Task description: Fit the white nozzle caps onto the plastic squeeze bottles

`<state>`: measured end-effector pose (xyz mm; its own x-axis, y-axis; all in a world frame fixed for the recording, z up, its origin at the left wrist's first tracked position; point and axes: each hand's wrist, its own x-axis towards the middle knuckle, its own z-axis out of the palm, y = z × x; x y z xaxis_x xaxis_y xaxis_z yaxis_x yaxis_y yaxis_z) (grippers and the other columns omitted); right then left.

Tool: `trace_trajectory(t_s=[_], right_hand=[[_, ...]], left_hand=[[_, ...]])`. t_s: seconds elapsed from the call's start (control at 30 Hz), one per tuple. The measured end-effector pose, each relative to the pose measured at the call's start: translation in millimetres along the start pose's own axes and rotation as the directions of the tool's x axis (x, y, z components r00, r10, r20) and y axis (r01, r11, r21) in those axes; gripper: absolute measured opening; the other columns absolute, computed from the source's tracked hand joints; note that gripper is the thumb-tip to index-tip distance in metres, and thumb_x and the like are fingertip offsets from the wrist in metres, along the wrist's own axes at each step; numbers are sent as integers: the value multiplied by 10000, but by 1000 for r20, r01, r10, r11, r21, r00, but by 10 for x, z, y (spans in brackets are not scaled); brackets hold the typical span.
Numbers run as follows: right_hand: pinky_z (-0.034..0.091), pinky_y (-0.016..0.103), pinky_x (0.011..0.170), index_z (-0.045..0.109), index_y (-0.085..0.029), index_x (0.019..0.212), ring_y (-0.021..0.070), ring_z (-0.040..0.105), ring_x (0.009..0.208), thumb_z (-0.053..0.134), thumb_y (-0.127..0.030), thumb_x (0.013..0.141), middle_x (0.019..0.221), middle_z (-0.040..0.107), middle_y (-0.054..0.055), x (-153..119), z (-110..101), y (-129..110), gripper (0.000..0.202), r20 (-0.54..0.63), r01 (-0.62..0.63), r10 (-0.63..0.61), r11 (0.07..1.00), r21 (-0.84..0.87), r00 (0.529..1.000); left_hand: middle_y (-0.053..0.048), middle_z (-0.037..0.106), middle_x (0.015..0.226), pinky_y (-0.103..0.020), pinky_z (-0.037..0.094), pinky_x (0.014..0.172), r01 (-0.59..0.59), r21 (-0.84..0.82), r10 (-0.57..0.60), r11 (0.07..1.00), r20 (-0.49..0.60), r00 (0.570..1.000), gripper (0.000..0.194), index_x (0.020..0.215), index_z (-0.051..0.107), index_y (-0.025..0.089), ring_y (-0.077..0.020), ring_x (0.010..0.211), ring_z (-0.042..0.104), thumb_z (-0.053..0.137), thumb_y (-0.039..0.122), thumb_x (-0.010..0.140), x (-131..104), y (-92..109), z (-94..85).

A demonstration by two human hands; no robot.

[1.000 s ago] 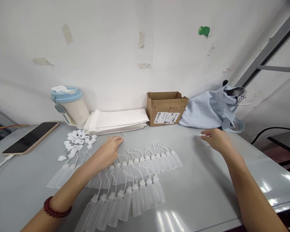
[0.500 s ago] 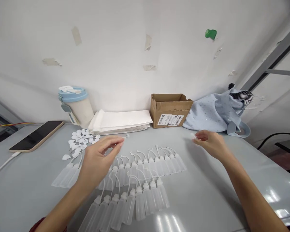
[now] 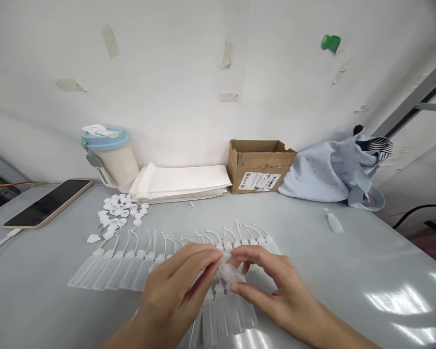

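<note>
A pale wall (image 3: pixel 174 72) rises behind a grey table (image 3: pixel 330 291). On the table, a back row of slim translucent bottles (image 3: pixel 109 269) with thin curved straps runs left to right, and a front row (image 3: pixel 232 315) lies nearer the person, both partly hidden by the hands. Against the wall, a light blue bag (image 3: pixel 312 169) slumps just beside an open cardboard box (image 3: pixel 256 167), which stands at the right end of a stack of white sleeves (image 3: pixel 185 179). The left hand (image 3: pixel 178 286) has its thumb and fingers drawn together at the top of a held piece; I cannot tell what is between them. The right hand (image 3: pixel 276 281) grips that clear piece (image 3: pixel 232 274) between thumb and fingers, above the front row. A blue-lidded cup (image 3: pixel 114 157) stands by the sleeves, with a phone (image 3: pixel 47 203) further left. A short translucent piece (image 3: pixel 334 223) lies apart on the right. Smallest, white caps (image 3: pixel 116 208) are heaped in front of the cup, near the back row's straps
</note>
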<state>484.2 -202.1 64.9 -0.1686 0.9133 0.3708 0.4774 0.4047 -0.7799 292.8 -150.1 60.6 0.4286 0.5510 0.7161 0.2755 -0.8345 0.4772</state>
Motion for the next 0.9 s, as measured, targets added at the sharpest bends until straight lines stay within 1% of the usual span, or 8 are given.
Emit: trace_trajectory(t_s=[0.13,0.23,0.37,0.47,0.53,0.63,0.77,0.9], right_hand=[[554,230,710,562,-275,1129,132,641,720,707,-160,783,870,707,-27,2,-5,-16,392,-50,-4,4,1000,-1,999],[563,236,703,579,-268,1113,141,651,716,711,-171,783,869,713,-18,10,-14,-23,368,-60,5,-6,1000,-23,998],[570,256,701,587,-270,1124,162,661,736,691,-175,804,894,722,4,5,-20,-21,350,-56,40,-44,997,-68,997],[574,263,697,574,-277,1165,166,655,734,671,-173,821,902,723,9,-4,-16,-13,372,-56,64,-67,996,-58,996],[571,258,694,578,-263,1168,163,651,730,662,-158,825,904,723,17,-2,-16,-11,369,-50,75,-78,996,-55,996],[565,247,678,610,-233,1116,156,645,712,661,-144,820,869,722,22,15,-20,-23,313,-37,60,-63,996,-67,997],[566,243,657,638,-215,1029,150,643,684,660,-152,810,824,713,16,27,-24,-51,228,-53,26,-30,997,-74,998],[579,255,643,646,-221,1014,151,659,677,647,-157,809,832,721,20,10,-5,-40,215,-87,-9,5,999,-44,996]], left_hand=[[-28,677,980,-185,532,828,4,22,-6,1000,61,998,265,1064,605,182,-109,896,646,561,25,855,-67,15,6],[-36,666,1008,-214,544,826,6,36,-8,999,72,997,301,1103,590,194,-127,908,645,556,24,857,-97,21,-6],[-49,648,1036,-205,550,806,15,26,-17,1000,101,995,277,1061,606,186,-136,930,644,536,14,855,-109,27,-7],[-56,637,1050,-214,560,780,21,13,-23,1000,114,993,281,1044,609,190,-140,906,655,519,2,855,-111,38,8],[-66,623,1064,-221,560,781,23,-13,-21,1000,110,994,277,1041,607,185,-143,897,660,512,-1,859,-111,49,19],[-80,598,1070,-223,556,796,25,-53,-19,998,112,994,281,1052,602,171,-145,899,664,512,-12,858,-108,68,36],[-89,597,1073,-227,565,787,27,-82,-18,996,104,994,273,1053,601,164,-140,870,673,517,-6,856,-96,84,58],[-97,628,1125,-256,576,834,49,-27,-46,998,120,992,279,1093,608,182,-176,951,677,521,49,863,-91,87,73]])
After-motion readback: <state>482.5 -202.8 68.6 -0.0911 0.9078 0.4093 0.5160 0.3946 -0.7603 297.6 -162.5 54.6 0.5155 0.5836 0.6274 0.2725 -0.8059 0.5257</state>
